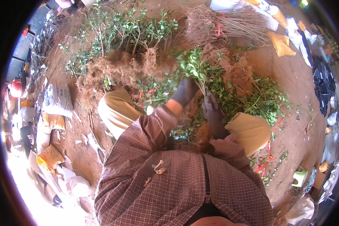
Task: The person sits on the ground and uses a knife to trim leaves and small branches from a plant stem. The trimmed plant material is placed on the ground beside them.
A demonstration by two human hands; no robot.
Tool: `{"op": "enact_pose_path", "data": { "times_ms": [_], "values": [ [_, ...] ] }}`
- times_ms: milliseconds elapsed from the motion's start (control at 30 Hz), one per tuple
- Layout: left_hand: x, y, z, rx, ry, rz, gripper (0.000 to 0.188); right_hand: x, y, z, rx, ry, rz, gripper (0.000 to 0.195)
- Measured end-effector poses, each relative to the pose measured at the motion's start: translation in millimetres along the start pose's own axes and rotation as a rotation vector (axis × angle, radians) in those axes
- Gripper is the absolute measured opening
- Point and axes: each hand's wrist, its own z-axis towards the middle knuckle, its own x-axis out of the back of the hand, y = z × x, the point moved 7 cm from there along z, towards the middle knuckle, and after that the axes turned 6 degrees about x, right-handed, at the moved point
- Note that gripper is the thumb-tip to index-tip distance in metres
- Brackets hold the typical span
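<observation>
My right hand (212, 108), in a dark glove, is closed round the thin stems of a bunch of leafy green seedlings (199, 69), leaves pointing away from me. Beside it, my left hand (185, 91), also dark-gloved, is blurred at the left of the stems; its fingers are partly hidden, so its hold is unclear. Brown fibrous roots (202, 132) show below my right hand. More leafy cuttings (260, 99) lie to the right, by my knee. Rooted saplings (130, 31) stand or lean in a row at the upper left, their tangled roots (110, 70) towards me.
A large bundle of bare-rooted stems (228, 25) tied with red strip lies at the top right, near a white container (224, 5). Red ribbon (267, 159) trails by my right knee. Printed sacks (58, 99) lie at the left, and a light green plastic stool (300, 176) at the lower right.
</observation>
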Motion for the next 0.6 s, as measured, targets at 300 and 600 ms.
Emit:
{"op": "enact_pose_path", "data": {
  "times_ms": [300, 600],
  "values": [
    [76, -264, 7, 0.783, 0.353, -1.233, 0.035, 32, -52, -62, 0.119, 0.16, -0.243, 0.035],
    [41, 19, -3, 0.281, -0.1, -1.456, 0.026, 11, -41, -24, 0.227, 0.156, -0.64, 0.04]
  ]
}}
